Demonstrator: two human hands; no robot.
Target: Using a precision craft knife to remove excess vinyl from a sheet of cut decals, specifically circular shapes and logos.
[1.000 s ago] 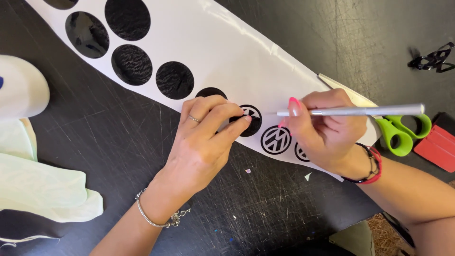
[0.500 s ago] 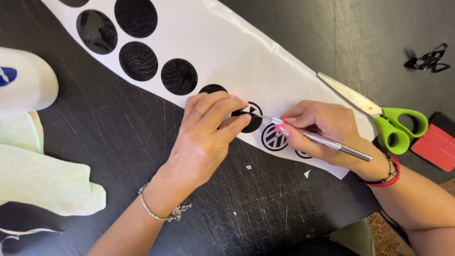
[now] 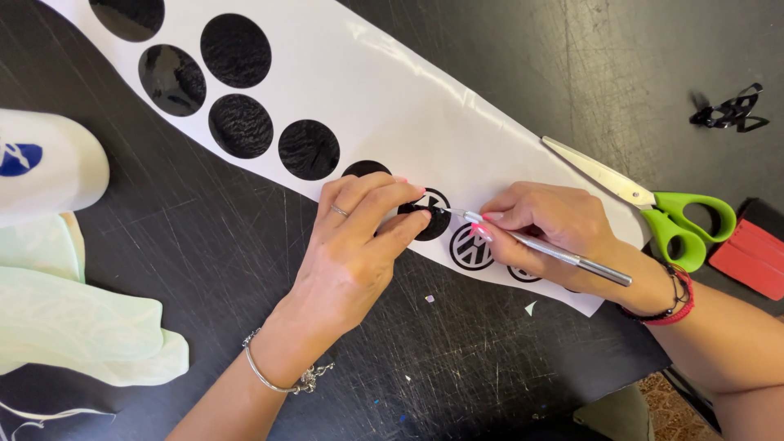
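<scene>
A long white backing sheet (image 3: 359, 90) with several black round vinyl stickers lies across the dark table. My left hand (image 3: 355, 245) presses its fingertips on one black sticker (image 3: 433, 216) near the sheet's lower edge. My right hand (image 3: 547, 224) grips a thin silver pick tool (image 3: 555, 251) like a pen, its tip touching that same sticker. A second sticker with a cut white pattern (image 3: 471, 247) sits just right of it, partly under my right fingers.
Scissors with green handles (image 3: 653, 208) lie on the sheet's right end. A red flat scraper (image 3: 751, 257) sits at the right edge. Black vinyl scraps (image 3: 731, 110) lie at upper right. Pale green cloth (image 3: 73, 318) and a white object (image 3: 41, 167) rest at left.
My right hand turned the silver tool from held flat above the sheet down to a pen grip, and its tip moved left onto the sticker under my left fingers.
</scene>
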